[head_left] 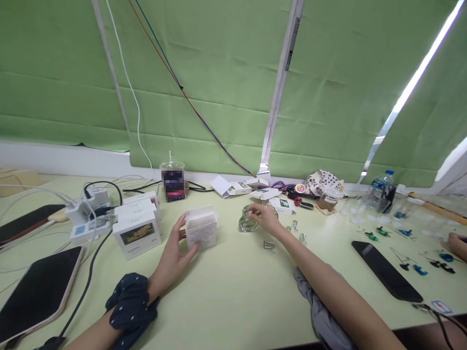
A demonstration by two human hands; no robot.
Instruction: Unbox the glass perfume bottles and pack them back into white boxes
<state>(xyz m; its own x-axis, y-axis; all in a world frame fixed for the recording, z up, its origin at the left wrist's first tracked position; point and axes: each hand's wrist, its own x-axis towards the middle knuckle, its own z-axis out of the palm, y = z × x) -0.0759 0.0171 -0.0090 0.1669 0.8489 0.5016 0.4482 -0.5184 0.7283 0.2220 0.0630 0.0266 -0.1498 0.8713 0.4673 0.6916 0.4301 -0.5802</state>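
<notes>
My left hand [179, 253] is wrapped round a small white carton [201, 228] that stands upright on the table, its top flap raised. My right hand [264, 217] reaches over a clear, rounded glass piece [248, 224], thumb and fingers pinched at its upper edge. Whether the glass is lifted or still rests on the table is unclear. Near my right wrist lie a small metal cylinder [269, 245], a short clear tube [303, 238] and tiny clear pieces [295, 225].
White printed boxes [137, 231] stand left beside chargers and cables [89, 218]. A tablet [40, 287] lies front left, a phone [386, 270] right. Opened cartons [233, 187] and a lidded cup [329, 198] sit at the back. Another person's hand [458, 244] shows far right.
</notes>
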